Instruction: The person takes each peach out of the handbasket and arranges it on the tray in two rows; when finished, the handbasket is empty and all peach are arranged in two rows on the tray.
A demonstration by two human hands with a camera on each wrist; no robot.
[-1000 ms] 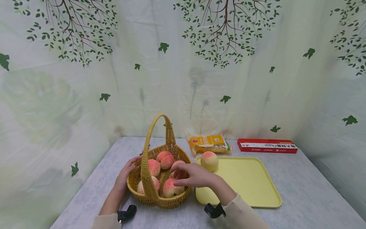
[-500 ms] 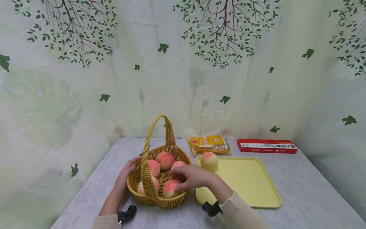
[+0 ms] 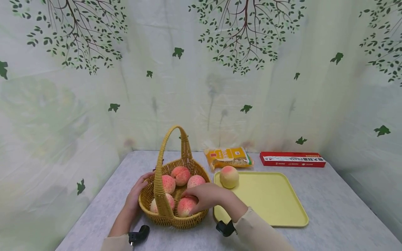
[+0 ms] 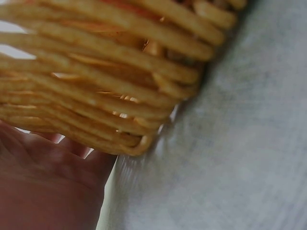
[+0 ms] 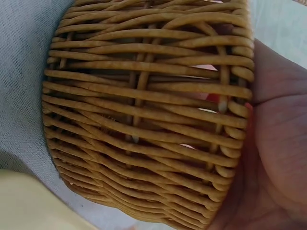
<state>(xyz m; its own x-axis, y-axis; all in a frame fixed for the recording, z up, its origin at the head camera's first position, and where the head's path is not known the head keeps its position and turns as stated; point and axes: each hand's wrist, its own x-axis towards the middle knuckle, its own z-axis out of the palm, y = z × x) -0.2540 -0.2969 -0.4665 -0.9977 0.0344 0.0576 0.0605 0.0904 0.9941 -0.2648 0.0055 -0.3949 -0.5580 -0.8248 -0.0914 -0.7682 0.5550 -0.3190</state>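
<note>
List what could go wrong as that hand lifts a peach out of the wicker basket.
1. The right hand grips the front pink-and-yellow peach beside the tall arched handle of the woven wicker basket; the peach could knock the handle coming up.
2. The left hand only rests on the basket's side, so the basket may tip or slide.
3. The round peach on the pale yellow tray could roll if bumped.
</note>
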